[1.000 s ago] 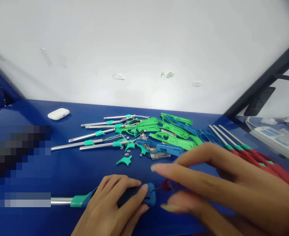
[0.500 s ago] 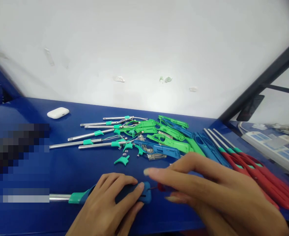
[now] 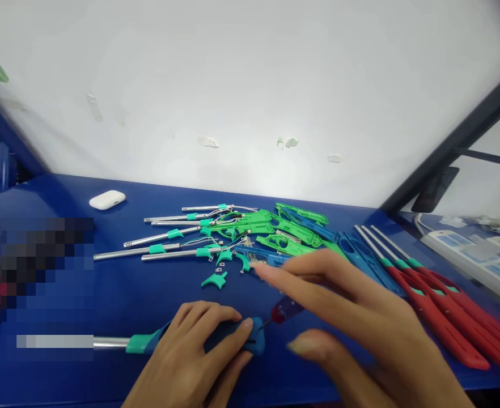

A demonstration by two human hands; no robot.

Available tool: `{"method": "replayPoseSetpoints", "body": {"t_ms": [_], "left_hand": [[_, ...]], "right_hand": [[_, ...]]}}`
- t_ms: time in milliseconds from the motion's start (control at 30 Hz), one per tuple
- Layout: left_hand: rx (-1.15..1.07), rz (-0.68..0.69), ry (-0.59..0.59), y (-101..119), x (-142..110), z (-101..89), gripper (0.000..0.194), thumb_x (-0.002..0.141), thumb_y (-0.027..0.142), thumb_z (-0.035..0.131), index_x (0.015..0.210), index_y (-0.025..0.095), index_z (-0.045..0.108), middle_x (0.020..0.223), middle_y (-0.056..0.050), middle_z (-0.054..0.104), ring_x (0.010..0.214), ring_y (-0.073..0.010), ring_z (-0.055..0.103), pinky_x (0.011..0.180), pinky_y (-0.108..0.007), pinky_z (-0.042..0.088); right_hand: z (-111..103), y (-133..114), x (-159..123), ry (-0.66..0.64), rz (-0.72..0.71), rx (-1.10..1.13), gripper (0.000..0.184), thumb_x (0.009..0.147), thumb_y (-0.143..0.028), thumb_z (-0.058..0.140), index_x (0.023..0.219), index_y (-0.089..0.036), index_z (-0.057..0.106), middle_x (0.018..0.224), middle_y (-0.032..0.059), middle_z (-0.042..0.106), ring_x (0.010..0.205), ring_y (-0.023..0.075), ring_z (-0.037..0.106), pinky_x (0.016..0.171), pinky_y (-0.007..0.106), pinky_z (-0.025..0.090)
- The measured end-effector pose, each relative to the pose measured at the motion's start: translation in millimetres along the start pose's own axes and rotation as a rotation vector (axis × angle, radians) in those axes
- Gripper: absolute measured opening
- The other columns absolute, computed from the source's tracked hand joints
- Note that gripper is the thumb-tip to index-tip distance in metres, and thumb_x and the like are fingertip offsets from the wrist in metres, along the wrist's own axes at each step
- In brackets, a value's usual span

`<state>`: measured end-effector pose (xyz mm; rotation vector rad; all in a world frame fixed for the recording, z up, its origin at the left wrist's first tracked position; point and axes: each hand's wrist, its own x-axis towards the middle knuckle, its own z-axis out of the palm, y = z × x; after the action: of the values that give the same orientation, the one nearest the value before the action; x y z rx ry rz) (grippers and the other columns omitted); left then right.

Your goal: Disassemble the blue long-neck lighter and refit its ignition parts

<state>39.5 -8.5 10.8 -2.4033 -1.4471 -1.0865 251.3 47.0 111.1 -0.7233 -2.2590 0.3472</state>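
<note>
My left hand (image 3: 190, 357) lies closed over the blue handle (image 3: 257, 338) of a long lighter, pressing it to the blue table (image 3: 105, 294). The lighter's teal collar (image 3: 142, 343) and metal tube (image 3: 109, 341) stick out to the left. My right hand (image 3: 360, 323), blurred, hovers just right of the handle's end with its forefinger stretched out. Under its fingers is a small red tool (image 3: 284, 310), whose thin tip touches the end of the blue handle. The grip on the tool is partly hidden.
Behind the hands lies a pile of green and blue handle shells (image 3: 284, 229), metal tubes with teal collars (image 3: 165, 249) and loose teal pieces (image 3: 215, 279). Red lighters (image 3: 441, 306) lie at the right. A white earbud case (image 3: 107, 199) sits far left, a power strip (image 3: 475, 255) far right.
My right hand has lifted slightly, its forefinger reaching further back, and the red tool now points up and to the right. My left hand stays on the blue handle.
</note>
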Motion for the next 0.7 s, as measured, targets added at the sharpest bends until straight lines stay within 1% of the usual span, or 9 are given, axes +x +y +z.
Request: {"method": "replayPoseSetpoints", "body": {"t_ms": [67,100,167,233,300,400,467,567,700], "left_hand": [[0.021,0.003,0.002,-0.2,0.2,-1.3,0.026,0.105,0.023,0.050,0.119,0.027,0.071,0.108,-0.002,0.073,0.093,-0.0184,0.068,0.083,-0.032,0.059],[0.028,0.006,-0.002,-0.3,0.2,-2.1,0.026,0.104,0.023,0.050,0.119,0.027,0.071,0.108,-0.002,0.073,0.092,-0.0184,0.068,0.082,-0.032,0.059],[0.025,0.014,-0.006,-0.5,0.0,-3.6,0.026,0.104,0.021,0.051,0.118,0.026,0.071,0.106,-0.002,0.074,0.090,-0.0180,0.069,0.080,-0.032,0.059],[0.007,0.030,-0.001,-0.7,-0.3,-4.4,0.026,0.104,0.020,0.050,0.118,0.026,0.071,0.103,-0.001,0.074,0.087,-0.0172,0.068,0.078,-0.031,0.059],[0.003,0.037,0.001,-0.8,-0.8,-4.3,0.026,0.104,0.020,0.049,0.118,0.025,0.071,0.103,-0.002,0.074,0.087,-0.0175,0.068,0.078,-0.031,0.059],[0.006,0.019,-0.020,-0.8,-2.7,-3.1,0.025,0.103,0.020,0.053,0.121,0.025,0.070,0.106,-0.003,0.073,0.090,-0.0190,0.067,0.080,-0.034,0.060],[0.003,0.013,-0.036,-0.7,-4.2,-2.0,0.026,0.102,0.020,0.054,0.123,0.025,0.069,0.109,-0.003,0.072,0.092,-0.0198,0.067,0.081,-0.035,0.060],[-0.017,0.009,-0.038,-0.2,-5.3,-0.6,0.026,0.102,0.020,0.054,0.123,0.025,0.069,0.108,-0.003,0.072,0.092,-0.0189,0.066,0.081,-0.033,0.060],[0.000,-0.008,-0.020,0.8,-3.3,-1.0,0.025,0.104,0.022,0.053,0.121,0.027,0.071,0.108,-0.002,0.073,0.093,-0.0183,0.067,0.083,-0.033,0.059]], "right_hand": [[-1.8,0.0,-0.2,-0.055,-0.036,0.078,0.032,0.107,-0.037,0.054,0.131,-0.027,0.073,0.108,0.0032,0.075,0.086,0.0106,0.076,0.076,0.012,0.061],[-2.3,-0.3,0.3,-0.057,-0.037,0.108,0.029,0.106,-0.035,0.056,0.126,-0.028,0.075,0.103,0.0025,0.075,0.084,0.0109,0.076,0.073,0.012,0.061],[-2.3,-0.8,2.0,-0.022,-0.008,0.112,0.019,0.101,-0.033,0.064,0.110,-0.028,0.080,0.084,-0.0001,0.071,0.067,0.0086,0.072,0.060,0.010,0.059],[-2.3,-0.2,2.8,0.028,0.017,0.061,0.018,0.100,-0.037,0.068,0.106,-0.027,0.082,0.076,-0.0007,0.066,0.056,0.0067,0.066,0.053,0.009,0.056],[-3.8,2.3,1.0,0.003,0.022,0.034,0.027,0.102,-0.040,0.063,0.119,-0.027,0.079,0.090,0.0028,0.072,0.065,0.0089,0.071,0.060,0.011,0.059],[-7.8,8.2,-5.4,-0.117,0.021,0.121,0.036,0.105,-0.026,0.055,0.137,-0.035,0.069,0.116,0.0023,0.074,0.093,0.0129,0.076,0.076,0.016,0.063],[-8.8,11.2,-9.0,-0.142,0.030,0.171,0.039,0.103,-0.018,0.056,0.134,-0.038,0.069,0.106,-0.0006,0.073,0.089,0.0104,0.076,0.075,0.014,0.062],[-7.4,12.2,-9.5,-0.067,0.050,0.101,0.029,0.101,-0.022,0.063,0.124,-0.034,0.074,0.094,-0.0013,0.068,0.071,0.0067,0.072,0.066,0.010,0.060],[-7.7,7.9,-3.1,-0.104,-0.021,-0.009,0.031,0.105,-0.039,0.057,0.133,-0.035,0.070,0.120,0.0015,0.074,0.086,0.0106,0.078,0.076,0.013,0.062]]}}
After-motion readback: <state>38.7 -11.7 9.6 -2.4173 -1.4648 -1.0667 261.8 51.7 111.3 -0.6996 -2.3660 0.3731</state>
